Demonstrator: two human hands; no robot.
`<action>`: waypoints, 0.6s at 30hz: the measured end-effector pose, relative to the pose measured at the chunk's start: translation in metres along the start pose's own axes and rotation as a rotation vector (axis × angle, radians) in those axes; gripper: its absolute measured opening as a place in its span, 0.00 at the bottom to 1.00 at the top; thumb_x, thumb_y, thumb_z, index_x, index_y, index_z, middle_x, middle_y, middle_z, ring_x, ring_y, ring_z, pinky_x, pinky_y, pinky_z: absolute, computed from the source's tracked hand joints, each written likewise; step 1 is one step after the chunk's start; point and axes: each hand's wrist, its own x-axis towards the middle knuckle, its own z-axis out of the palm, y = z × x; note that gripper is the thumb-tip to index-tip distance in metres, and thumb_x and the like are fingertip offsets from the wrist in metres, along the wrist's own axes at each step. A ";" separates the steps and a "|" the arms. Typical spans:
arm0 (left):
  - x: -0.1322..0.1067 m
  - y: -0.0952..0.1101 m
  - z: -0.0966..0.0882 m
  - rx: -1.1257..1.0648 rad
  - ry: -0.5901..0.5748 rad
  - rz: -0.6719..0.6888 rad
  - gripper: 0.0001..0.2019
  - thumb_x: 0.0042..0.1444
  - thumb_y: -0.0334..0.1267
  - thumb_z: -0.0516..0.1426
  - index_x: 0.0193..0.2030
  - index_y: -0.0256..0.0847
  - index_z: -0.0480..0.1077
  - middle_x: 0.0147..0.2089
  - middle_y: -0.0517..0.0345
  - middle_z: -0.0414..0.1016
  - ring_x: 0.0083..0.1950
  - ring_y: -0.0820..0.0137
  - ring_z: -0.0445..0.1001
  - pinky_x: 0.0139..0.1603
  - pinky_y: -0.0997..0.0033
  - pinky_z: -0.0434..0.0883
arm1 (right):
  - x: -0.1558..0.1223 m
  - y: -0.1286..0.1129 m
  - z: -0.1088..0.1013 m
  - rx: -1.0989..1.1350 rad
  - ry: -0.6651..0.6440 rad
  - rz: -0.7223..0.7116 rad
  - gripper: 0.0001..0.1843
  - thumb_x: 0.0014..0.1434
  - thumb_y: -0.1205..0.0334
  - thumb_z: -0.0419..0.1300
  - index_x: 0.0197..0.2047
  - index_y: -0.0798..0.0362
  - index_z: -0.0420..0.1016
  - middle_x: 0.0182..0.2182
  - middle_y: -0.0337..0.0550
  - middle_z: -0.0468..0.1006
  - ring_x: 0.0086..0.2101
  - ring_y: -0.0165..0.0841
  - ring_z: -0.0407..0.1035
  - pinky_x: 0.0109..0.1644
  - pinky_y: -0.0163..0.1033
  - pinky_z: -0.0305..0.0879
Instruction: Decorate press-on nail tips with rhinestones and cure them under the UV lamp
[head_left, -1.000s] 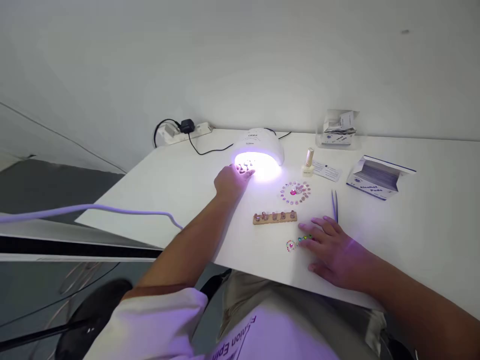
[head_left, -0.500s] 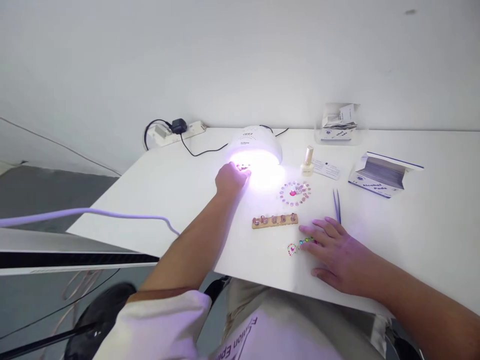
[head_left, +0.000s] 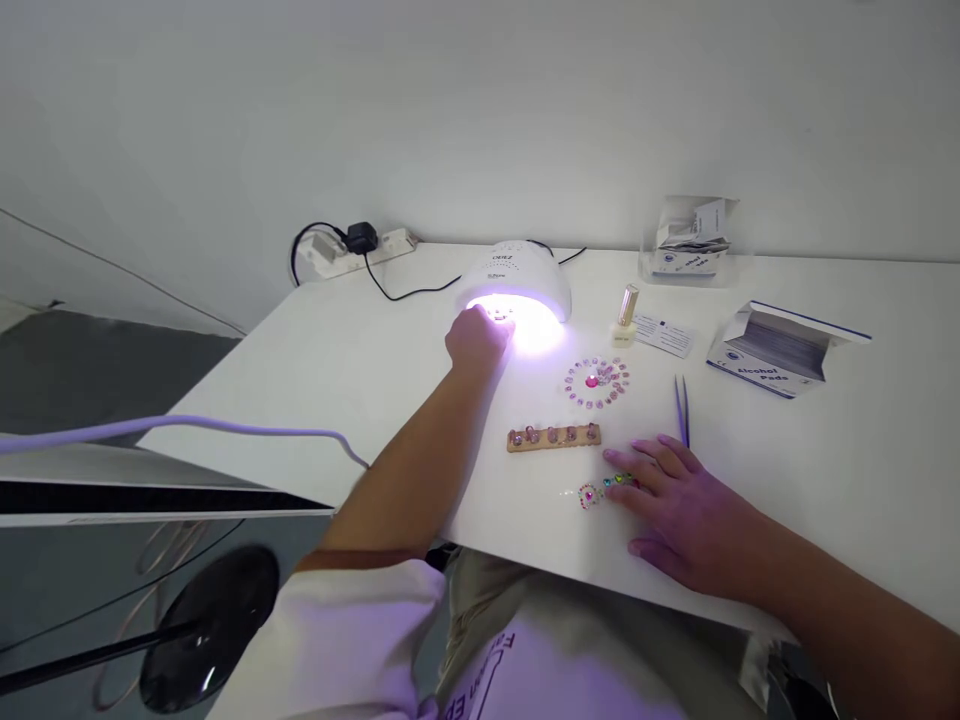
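Note:
My left hand (head_left: 477,340) is closed at the mouth of a lit white nail lamp (head_left: 517,270). Something small shows past its fingers in the glare, too washed out to name. My right hand (head_left: 679,510) lies on the white table with its fingers spread, partly covering a row of coloured gems (head_left: 619,480). By its fingertips sits a small heart-shaped gem cluster (head_left: 589,496). Tweezers (head_left: 682,410) lie just beyond that hand. Between my hands is a tan strip (head_left: 555,439) bearing several pink nail tips. Behind it, pink gems (head_left: 597,382) form a ring.
A bottle of nail polish (head_left: 625,318) stands beside a printed card (head_left: 664,336). At the right are an open box of alcohol pads (head_left: 772,350) and a clear container (head_left: 694,240) with packets. A power strip (head_left: 360,255) with black cables lies at the back left.
The whole view has shifted slightly, and the lamp's glare looks smaller. My left hand stays at the lamp mouth, and my right hand still rests over the gems.

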 end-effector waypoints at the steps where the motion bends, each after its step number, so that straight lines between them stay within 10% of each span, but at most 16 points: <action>1: 0.000 0.000 0.000 -0.005 -0.001 0.006 0.11 0.48 0.42 0.59 0.35 0.37 0.71 0.33 0.47 0.75 0.41 0.55 0.73 0.39 0.59 0.70 | 0.000 0.000 0.000 0.001 0.003 0.000 0.21 0.61 0.52 0.54 0.56 0.47 0.68 0.65 0.44 0.61 0.61 0.49 0.54 0.65 0.59 0.45; 18: -0.014 -0.016 -0.008 -0.169 -0.005 0.118 0.14 0.50 0.42 0.56 0.42 0.37 0.73 0.38 0.50 0.77 0.39 0.60 0.74 0.40 0.63 0.70 | -0.001 0.000 -0.003 -0.001 -0.007 -0.009 0.22 0.62 0.52 0.53 0.57 0.49 0.67 0.65 0.45 0.60 0.61 0.51 0.54 0.65 0.61 0.47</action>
